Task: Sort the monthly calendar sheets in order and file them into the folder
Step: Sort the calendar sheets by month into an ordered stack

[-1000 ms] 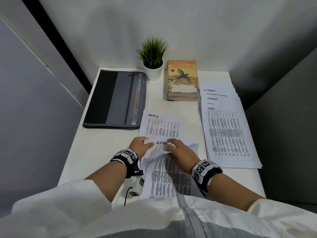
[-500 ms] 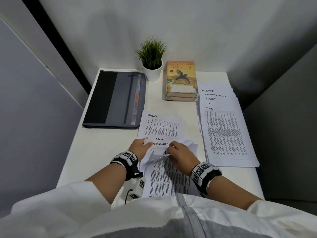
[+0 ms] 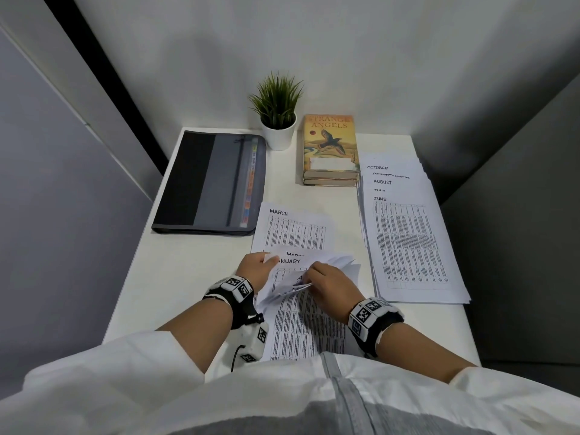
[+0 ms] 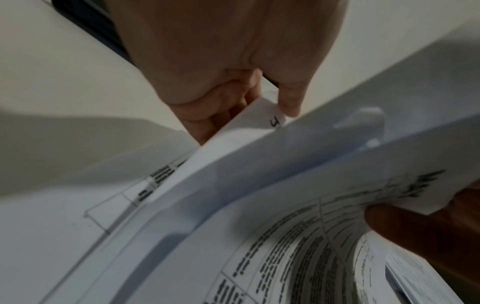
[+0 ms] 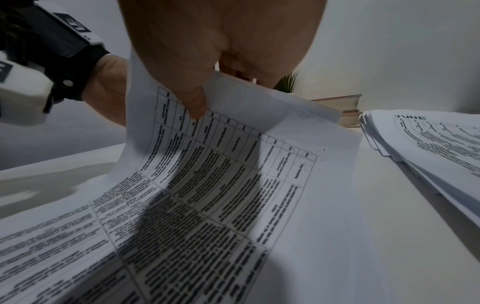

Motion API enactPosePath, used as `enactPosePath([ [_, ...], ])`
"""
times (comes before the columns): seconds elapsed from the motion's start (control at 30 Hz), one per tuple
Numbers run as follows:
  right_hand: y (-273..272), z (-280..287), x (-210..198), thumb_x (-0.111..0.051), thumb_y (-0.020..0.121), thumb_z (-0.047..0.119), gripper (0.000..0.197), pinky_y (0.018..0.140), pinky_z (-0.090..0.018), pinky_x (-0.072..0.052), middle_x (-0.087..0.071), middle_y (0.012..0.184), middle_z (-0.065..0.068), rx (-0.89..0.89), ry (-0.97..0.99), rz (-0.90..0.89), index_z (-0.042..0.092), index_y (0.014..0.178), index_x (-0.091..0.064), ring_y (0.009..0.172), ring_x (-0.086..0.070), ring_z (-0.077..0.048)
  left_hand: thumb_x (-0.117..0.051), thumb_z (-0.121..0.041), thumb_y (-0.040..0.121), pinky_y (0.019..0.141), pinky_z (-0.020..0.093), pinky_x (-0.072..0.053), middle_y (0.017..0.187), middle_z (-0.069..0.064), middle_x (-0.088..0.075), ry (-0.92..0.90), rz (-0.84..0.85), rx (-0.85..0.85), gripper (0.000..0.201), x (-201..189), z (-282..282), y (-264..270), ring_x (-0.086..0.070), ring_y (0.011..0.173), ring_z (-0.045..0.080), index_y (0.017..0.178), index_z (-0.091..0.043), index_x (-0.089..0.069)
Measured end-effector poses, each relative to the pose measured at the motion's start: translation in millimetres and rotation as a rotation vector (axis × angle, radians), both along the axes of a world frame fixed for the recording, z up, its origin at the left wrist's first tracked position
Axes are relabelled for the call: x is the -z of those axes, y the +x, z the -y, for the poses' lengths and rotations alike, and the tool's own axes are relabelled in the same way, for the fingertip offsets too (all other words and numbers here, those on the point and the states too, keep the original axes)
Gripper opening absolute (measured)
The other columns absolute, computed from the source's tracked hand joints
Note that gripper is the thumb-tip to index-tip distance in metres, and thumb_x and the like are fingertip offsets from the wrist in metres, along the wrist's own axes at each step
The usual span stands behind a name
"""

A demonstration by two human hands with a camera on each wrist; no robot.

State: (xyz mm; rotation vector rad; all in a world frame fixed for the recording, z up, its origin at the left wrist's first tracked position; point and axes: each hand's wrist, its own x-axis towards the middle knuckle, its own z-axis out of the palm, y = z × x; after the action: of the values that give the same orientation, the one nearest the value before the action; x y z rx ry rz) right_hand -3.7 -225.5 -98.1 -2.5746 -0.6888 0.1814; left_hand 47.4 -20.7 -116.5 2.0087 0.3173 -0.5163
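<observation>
A small stack of calendar sheets [image 3: 301, 321] lies at the desk's near edge, its top ends lifted and fanned. My left hand [image 3: 255, 266] pinches the upper left corner of the sheet headed JANUARY [image 3: 290, 261]. My right hand [image 3: 326, 285] pinches the curled-back top edges of several sheets [image 5: 233, 144], thumb on the printed side. A sheet headed MARCH [image 3: 295, 229] lies flat just beyond. A fanned pile topped by JUNE [image 3: 408, 240], with AUGUST and OCTOBER showing, sits on the right. The dark zipped folder [image 3: 210, 183] lies shut at the back left.
A potted plant [image 3: 277, 120] in a white pot stands at the back centre, beside two stacked books [image 3: 329, 152]. The white desk [image 3: 188, 277] is narrow, walled by grey panels on both sides and a white wall behind.
The sheets have been leafed through: APRIL showed on top, then FEBRUARY, now JANUARY. Both hands stayed in place at the stack's top edge.
</observation>
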Motion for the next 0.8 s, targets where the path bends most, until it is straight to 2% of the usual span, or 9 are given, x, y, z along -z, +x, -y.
enactPosePath([
  [0.1, -2, 2, 2, -0.057, 0.089, 0.011, 0.009, 0.074, -0.035, -0.048, -0.055, 0.117, -0.006, 0.008, 0.01, -0.009, 0.012, 0.098, -0.06, 0.089, -0.057, -0.026, -0.063, -0.027, 0.093, 0.088, 0.022, -0.04, 0.11, 0.0, -0.065, 0.044, 0.018, 0.009, 0.031, -1, 2, -1, -0.057, 0.108, 0.021, 0.112, -0.003, -0.067],
  [0.23, -2, 3, 6, -0.059, 0.088, 0.011, 0.01, 0.081, -0.036, -0.049, -0.05, 0.136, -0.01, 0.005, 0.016, 0.035, 0.011, 0.098, -0.06, 0.1, -0.058, -0.028, -0.073, -0.015, 0.082, 0.056, 0.012, -0.039, 0.059, -0.009, -0.058, -0.005, 0.004, -0.012, 0.017, 0, 5, -4, -0.05, 0.064, 0.018, 0.069, -0.012, -0.063],
  [0.3, -1, 1, 6, -0.058, 0.09, 0.013, 0.01, 0.085, -0.038, -0.047, -0.058, 0.123, -0.007, -0.001, 0.013, 0.031, 0.013, 0.099, -0.06, 0.104, -0.054, -0.026, -0.076, -0.012, 0.079, 0.057, 0.016, -0.044, 0.066, 0.0, -0.063, -0.062, -0.026, -0.027, 0.011, -3, 8, -5, -0.054, 0.061, 0.015, 0.079, -0.007, -0.066],
  [0.43, -1, 0, 7, -0.056, 0.09, 0.014, 0.008, 0.081, -0.035, -0.045, -0.061, 0.098, -0.002, 0.014, 0.009, 0.018, 0.014, 0.097, -0.06, 0.096, -0.053, -0.024, -0.072, -0.029, 0.086, 0.062, 0.016, -0.045, 0.079, -0.007, -0.062, -0.124, 0.018, -0.073, 0.012, -10, 12, -2, -0.055, 0.07, 0.008, 0.082, -0.024, -0.061],
  [0.57, 1, 9, 12, -0.053, 0.093, 0.017, 0.011, 0.108, -0.038, -0.033, -0.062, 0.101, 0.003, 0.07, -0.017, 0.0, 0.018, 0.102, -0.06, 0.097, -0.057, -0.02, -0.064, -0.023, 0.091, 0.052, 0.025, -0.024, 0.061, -0.004, -0.03, -0.038, 0.045, -0.073, 0.044, -8, 9, 2, -0.029, 0.06, 0.015, 0.06, -0.023, -0.033],
  [0.63, 4, 13, 11, -0.052, 0.094, 0.017, 0.011, 0.106, -0.04, -0.034, -0.061, 0.102, 0.002, 0.083, -0.009, 0.007, 0.017, 0.102, -0.059, 0.096, -0.056, -0.022, -0.066, -0.02, 0.09, 0.052, 0.028, -0.028, 0.057, 0.006, -0.033, -0.008, 0.031, -0.096, 0.043, -9, 7, 3, -0.032, 0.055, 0.022, 0.058, -0.014, -0.038],
  [0.7, 5, 14, 9, -0.053, 0.093, 0.015, 0.01, 0.095, -0.04, -0.042, -0.059, 0.11, -0.002, 0.071, 0.006, -0.003, 0.015, 0.101, -0.059, 0.097, -0.055, -0.025, -0.069, -0.02, 0.088, 0.076, 0.036, -0.052, 0.079, 0.022, -0.061, -0.003, 0.001, -0.088, 0.025, -11, 7, 2, -0.06, 0.077, 0.035, 0.084, 0.004, -0.064],
  [0.73, 6, 14, 9, -0.054, 0.093, 0.015, 0.01, 0.091, -0.04, -0.044, -0.058, 0.119, -0.004, 0.065, 0.014, -0.009, 0.013, 0.101, -0.06, 0.1, -0.056, -0.027, -0.07, -0.02, 0.087, 0.091, 0.041, -0.052, 0.099, 0.022, -0.068, -0.021, -0.016, -0.088, 0.031, -10, 7, 2, -0.064, 0.096, 0.033, 0.104, 0.006, -0.066],
  [0.8, 6, 12, 9, -0.055, 0.093, 0.014, 0.01, 0.09, -0.039, -0.048, -0.051, 0.137, -0.009, 0.068, 0.03, -0.005, 0.011, 0.101, -0.061, 0.108, -0.057, -0.03, -0.072, -0.017, 0.085, 0.092, 0.04, -0.052, 0.106, 0.017, -0.07, -0.044, -0.027, -0.079, 0.033, -11, 10, 0, -0.065, 0.097, 0.027, 0.109, 0.004, -0.066],
])
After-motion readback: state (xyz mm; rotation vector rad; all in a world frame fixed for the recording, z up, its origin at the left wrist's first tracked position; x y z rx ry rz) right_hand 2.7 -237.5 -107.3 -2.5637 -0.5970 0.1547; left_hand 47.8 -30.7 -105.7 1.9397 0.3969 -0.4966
